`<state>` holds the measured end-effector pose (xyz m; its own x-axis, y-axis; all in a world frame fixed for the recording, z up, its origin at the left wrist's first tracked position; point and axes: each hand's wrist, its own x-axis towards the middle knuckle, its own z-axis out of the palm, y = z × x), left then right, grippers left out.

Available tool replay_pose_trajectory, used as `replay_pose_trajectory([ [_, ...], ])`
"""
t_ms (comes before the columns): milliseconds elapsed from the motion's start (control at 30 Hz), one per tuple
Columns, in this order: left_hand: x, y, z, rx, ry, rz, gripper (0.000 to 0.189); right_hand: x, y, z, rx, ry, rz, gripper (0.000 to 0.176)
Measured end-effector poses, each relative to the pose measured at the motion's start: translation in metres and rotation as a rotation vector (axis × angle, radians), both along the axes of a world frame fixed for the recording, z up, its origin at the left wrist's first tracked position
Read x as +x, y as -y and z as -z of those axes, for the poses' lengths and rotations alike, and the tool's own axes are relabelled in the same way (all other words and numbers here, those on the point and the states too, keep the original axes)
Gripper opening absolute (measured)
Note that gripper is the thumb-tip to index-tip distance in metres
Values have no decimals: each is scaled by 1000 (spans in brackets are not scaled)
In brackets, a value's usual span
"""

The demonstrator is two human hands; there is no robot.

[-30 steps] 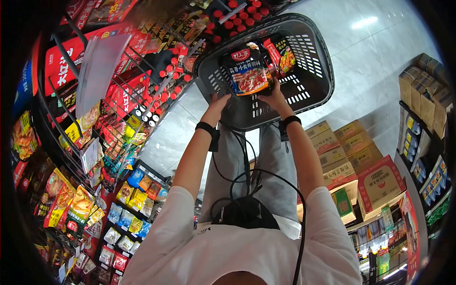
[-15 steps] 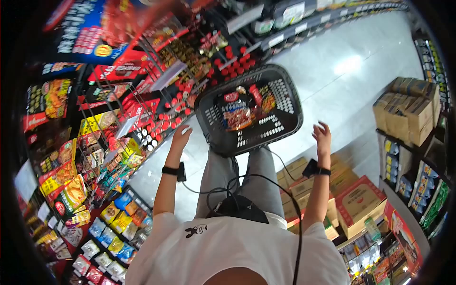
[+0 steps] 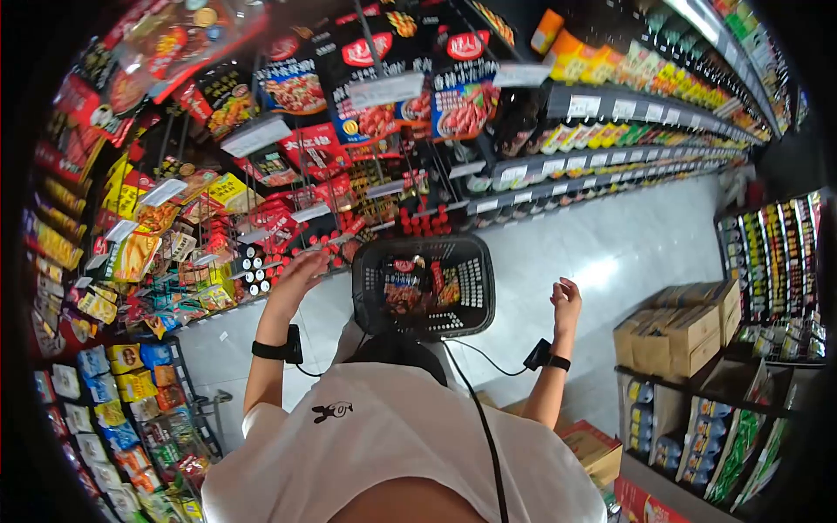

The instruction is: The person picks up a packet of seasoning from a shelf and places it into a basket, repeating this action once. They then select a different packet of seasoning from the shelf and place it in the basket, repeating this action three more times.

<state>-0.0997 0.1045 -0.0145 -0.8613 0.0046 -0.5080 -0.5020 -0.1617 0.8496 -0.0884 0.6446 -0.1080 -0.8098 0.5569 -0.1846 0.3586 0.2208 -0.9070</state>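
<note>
A black plastic shopping basket [image 3: 422, 324] stands in front of my legs, between my two hands and apart from both. Inside it lie a dark food pouch [image 3: 404, 283] with a red label and a colourful packet [image 3: 446, 286]. My left hand [image 3: 302, 274] is raised left of the basket, its fingers stretched toward the shelf of red-capped bottles [image 3: 324, 241], with nothing held. Out to the right, my right hand [image 3: 567, 296] hangs over the floor, empty, its fingers loosely bent and apart. Both wrists wear black straps with small devices.
Hanging food pouches [image 3: 370, 78] fill the rack ahead and left. Shelves with price tags [image 3: 610, 161] run along the back right. Brown cartons [image 3: 676, 336] sit on a low shelf at the right. A cable [image 3: 482, 418] runs over my shirt. Grey floor [image 3: 558, 235] stretches ahead right.
My view has tilted up toward the rack, showing more hanging pouches. The left hand is nearer the shelf, and the right hand's fingers are more bent. The basket looks smaller.
</note>
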Motion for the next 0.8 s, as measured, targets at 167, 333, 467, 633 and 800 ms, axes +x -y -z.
replay_pose_trajectory([
  [167, -2, 29, -28, 34, -54, -38, 33, -50, 69, -49, 9, -181, -234, 22],
  [333, -15, 74, -32, 83, -117, -77, 30, -73, 176, -82, -67, -265, -482, 22],
  [467, -36, 106, -28, 169, -215, -81, 31, -95, 249, -96, -177, -237, -613, 19],
  [633, -66, 121, -38, 162, -264, -24, 33, -132, 315, -106, -195, -248, -744, 18],
  [800, -116, 113, -45, 122, -290, 190, 32, -196, 339, -97, -56, -203, -696, 23],
])
